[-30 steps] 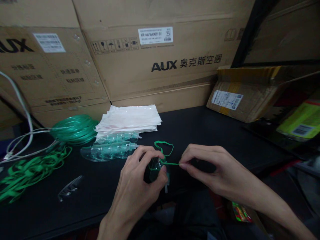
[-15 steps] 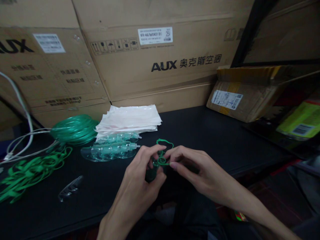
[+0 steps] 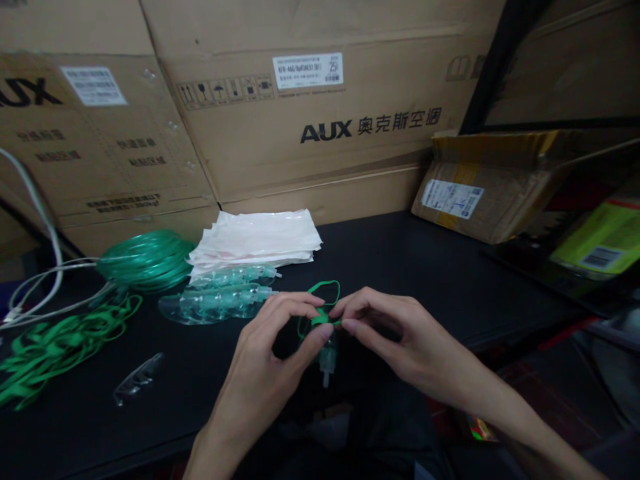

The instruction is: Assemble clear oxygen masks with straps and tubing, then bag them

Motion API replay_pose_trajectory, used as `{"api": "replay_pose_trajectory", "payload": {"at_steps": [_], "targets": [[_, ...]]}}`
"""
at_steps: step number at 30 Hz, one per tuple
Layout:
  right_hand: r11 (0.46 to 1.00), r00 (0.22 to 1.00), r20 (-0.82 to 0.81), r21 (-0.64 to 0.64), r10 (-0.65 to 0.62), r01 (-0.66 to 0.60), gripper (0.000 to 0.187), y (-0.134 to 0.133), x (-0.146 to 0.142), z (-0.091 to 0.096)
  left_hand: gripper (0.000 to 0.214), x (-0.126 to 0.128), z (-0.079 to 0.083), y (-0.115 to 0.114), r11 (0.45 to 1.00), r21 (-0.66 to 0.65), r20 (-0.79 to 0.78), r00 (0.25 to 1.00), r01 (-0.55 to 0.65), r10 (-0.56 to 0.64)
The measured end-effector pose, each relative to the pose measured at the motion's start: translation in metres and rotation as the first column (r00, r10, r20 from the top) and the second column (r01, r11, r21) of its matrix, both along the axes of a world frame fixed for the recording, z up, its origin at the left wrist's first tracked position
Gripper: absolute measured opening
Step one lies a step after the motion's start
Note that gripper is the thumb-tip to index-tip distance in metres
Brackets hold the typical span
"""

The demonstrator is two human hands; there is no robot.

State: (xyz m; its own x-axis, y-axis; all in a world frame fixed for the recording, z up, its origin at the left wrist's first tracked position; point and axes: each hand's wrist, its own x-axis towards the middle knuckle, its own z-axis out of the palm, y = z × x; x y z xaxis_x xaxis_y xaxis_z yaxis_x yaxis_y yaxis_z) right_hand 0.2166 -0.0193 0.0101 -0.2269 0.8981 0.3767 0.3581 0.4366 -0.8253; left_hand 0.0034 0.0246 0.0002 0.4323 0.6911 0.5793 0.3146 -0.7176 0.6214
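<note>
Pinching green elastic strap at its knotted part between left fingers and right fingers, both nearly closed, just above clear plastic fitting, over black table. Keeping pinch snug, loop untwisted, fingertips close together.

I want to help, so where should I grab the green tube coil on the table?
Grab the coil of green tubing around its thick middle, coming from above and the side nearest you. It's a round bundle, so one hand can hold the loops together. The clear plastic masks sit close on its right, so avoid that side.
</note>
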Motion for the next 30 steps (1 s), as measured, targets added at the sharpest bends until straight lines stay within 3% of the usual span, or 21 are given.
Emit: {"api": "replay_pose_trajectory", "payload": {"at_steps": [5,8,10,13,14,18,22,30], "targets": [[0.996,0.998,-0.050,-0.077,0.043,-0.047,0.008,0.000,0.006,0.003,0.015,-0.002,-0.002,0.003,0.975,-0.179,0.110,0.982,-0.134,0.155],[0.990,0.995,-0.060,-0.114,0.074,-0.080,0.009,-0.002,0.008,0.006,0.018,0.000,-0.005,0.005,0.931,-0.252,0.075,0.953,-0.265,0.292],[0.985,0.994,-0.074,-0.141,0.085,-0.095,0.011,-0.002,0.009,0.007,0.019,0.002,-0.006,0.004,0.904,-0.237,0.004,0.930,-0.355,0.367],[0.979,0.992,-0.097,-0.180,0.081,-0.097,0.012,-0.002,0.008,0.007,0.010,0.005,-0.009,0.003,0.888,-0.099,-0.076,0.894,-0.448,0.442],[0.978,0.992,-0.102,-0.187,0.079,-0.097,0.012,-0.001,0.008,0.006,0.005,0.005,-0.010,0.003,0.898,-0.047,-0.086,0.897,-0.437,0.433],[0.978,0.990,-0.110,-0.182,0.087,-0.106,0.010,0.000,0.006,0.003,0.040,0.005,-0.012,0.003,0.981,0.085,-0.127,0.974,-0.176,0.185],[0.983,0.993,-0.100,-0.170,0.058,-0.074,0.010,0.000,0.005,0.000,0.042,0.004,-0.009,0.002,0.993,0.113,-0.152,0.988,0.017,0.001],[0.986,0.992,-0.129,-0.167,0.000,-0.022,0.011,0.002,0.001,-0.004,0.040,0.004,0.000,-0.006,0.996,0.081,-0.118,0.992,0.041,-0.031]]}}
